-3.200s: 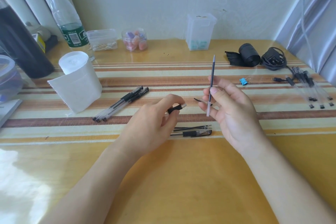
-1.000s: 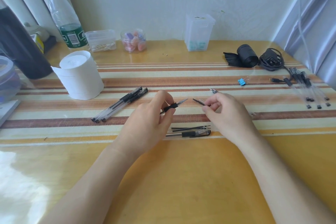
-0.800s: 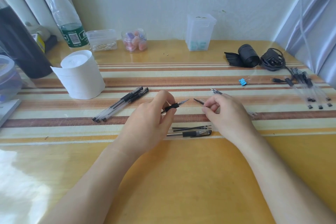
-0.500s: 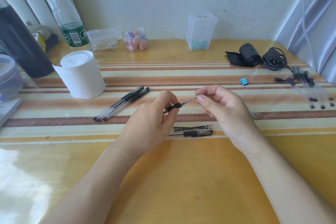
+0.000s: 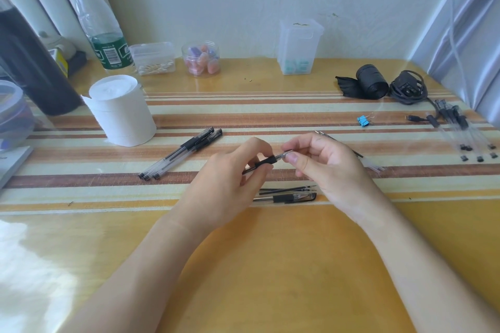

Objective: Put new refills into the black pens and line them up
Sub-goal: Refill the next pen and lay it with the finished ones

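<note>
My left hand [image 5: 230, 184] grips a black pen [image 5: 266, 161] by its rubber grip, tip pointing right. My right hand [image 5: 327, 167] pinches the pen's metal tip cone [image 5: 284, 154] between thumb and fingers. Three capped black pens [image 5: 181, 154] lie side by side to the left. Just below my hands lie another black pen [image 5: 286, 198] and thin refills [image 5: 286, 189]. Loose refills [image 5: 362, 158] stick out behind my right hand. Several clear pens [image 5: 460, 130] lie at the far right.
A tissue roll [image 5: 121, 111] stands at the left, with a bottle [image 5: 100, 24] and small plastic containers [image 5: 297, 46] along the wall. A blue binder clip [image 5: 363, 120], a black roll [image 5: 370, 85] and a coiled cable [image 5: 408, 88] sit at the right. A striped mat [image 5: 243, 111] covers the table.
My right hand set the upright refill aside, picked up a small tip piece from the mat and brought it onto the tip of the pen held in my left hand.
</note>
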